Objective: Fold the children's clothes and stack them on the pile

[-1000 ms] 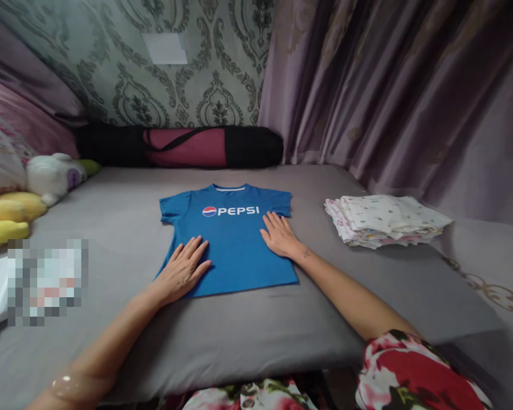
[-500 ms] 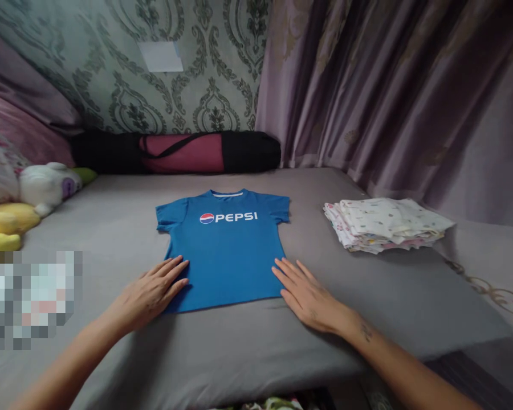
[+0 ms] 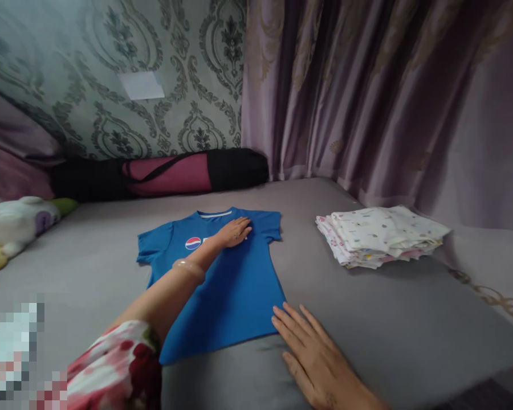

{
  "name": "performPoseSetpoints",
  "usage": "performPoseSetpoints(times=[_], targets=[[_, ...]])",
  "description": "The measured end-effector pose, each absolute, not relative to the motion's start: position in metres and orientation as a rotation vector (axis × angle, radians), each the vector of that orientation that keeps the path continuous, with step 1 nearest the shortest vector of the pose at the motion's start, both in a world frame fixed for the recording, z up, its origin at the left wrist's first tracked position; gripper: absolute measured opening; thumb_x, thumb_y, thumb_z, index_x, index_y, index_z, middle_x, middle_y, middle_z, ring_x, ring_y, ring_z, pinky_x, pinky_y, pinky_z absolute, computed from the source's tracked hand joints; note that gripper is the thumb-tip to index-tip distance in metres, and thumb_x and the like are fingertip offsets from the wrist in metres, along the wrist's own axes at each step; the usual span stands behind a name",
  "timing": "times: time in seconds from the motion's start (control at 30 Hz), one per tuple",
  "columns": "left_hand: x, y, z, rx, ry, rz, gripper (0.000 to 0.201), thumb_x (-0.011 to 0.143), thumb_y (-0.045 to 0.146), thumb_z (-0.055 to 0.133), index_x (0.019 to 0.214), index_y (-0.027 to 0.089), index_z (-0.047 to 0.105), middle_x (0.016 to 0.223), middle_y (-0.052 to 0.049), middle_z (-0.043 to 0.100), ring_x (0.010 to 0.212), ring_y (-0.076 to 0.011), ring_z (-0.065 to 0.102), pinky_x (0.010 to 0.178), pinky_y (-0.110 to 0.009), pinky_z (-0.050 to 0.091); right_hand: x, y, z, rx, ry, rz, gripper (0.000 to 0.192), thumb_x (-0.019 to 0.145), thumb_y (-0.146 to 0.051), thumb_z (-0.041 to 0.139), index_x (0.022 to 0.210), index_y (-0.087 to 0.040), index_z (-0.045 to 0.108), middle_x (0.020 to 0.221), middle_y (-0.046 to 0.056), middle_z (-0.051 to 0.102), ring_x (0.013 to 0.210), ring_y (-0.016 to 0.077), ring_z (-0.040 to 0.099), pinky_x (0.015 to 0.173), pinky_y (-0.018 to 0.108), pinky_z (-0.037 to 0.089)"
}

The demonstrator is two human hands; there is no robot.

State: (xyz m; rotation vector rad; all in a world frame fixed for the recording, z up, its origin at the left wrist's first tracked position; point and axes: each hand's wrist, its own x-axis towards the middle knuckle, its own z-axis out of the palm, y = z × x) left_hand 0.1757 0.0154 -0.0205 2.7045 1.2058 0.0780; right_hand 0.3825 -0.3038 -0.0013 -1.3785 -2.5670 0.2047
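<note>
We see a blue T-shirt lying flat, front up, on the grey mattress; the shirt is our landmark. Left hand reaches across the chest, fingers extended and flat, palm down on the white lettering just below the collar, covering most of the print; only the round logo shows beside the forearm. Nothing gripped. A pale bangle sits on that wrist, over the shirt's middle. Right hand lies open, palm down on the mattress at the shirt's lower right corner, fingertips touching or just at the hem edge; we cannot tell if it pinches fabric. A stack of folded printed cloths sits well right of the shirt. Behind the shirt, against the wall, a black-and-maroon rolled bag. Far left of the shirt, a white plush toy. Purple curtain hangs behind and right of the shirt.
</note>
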Motion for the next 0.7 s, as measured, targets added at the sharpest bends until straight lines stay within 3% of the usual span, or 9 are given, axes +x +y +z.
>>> performPoseSetpoints(times=[0.43, 0.57, 0.7], targets=[[0.204, 0.076, -0.029, 2.545, 1.565, -0.041, 0.059, 0.1, 0.046, 0.017, 0.152, 0.017, 0.024, 0.16, -0.013, 0.021, 0.147, -0.0273, 0.016, 0.116, -0.055, 0.014, 0.384, -0.294, 0.004, -1.292, -2.466, 0.167, 0.054, 0.094, -0.026, 0.052, 0.147, -0.021, 0.04, 0.146, 0.002, 0.047, 0.137, 0.0172, 0.04, 0.117, 0.033, 0.029], [0.221, 0.079, -0.013, 2.558, 1.594, -0.034, 0.052, 0.098, 0.04, 0.029, 0.142, 0.013, 0.041, 0.153, -0.02, 0.033, 0.143, -0.0341, 0.025, 0.112, -0.061, 0.016, 0.386, -0.296, 0.002, -1.3, -2.386, 0.253, 0.048, 0.092, -0.019, 0.053, 0.14, -0.021, 0.049, 0.142, 0.002, 0.052, 0.135, 0.0175, 0.043, 0.117, 0.034, 0.032], [0.253, 0.067, 0.008, 2.601, 1.537, 0.059, 0.041, 0.096, 0.03, 0.037, 0.128, 0.012, 0.053, 0.137, -0.02, 0.051, 0.129, -0.0302, 0.047, 0.106, -0.045, 0.033, 0.387, -0.301, 0.0, -1.315, -2.213, 0.352, 0.039, 0.091, -0.012, 0.051, 0.127, -0.023, 0.06, 0.131, 0.002, 0.063, 0.126, 0.0161, 0.053, 0.114, 0.034, 0.037]])
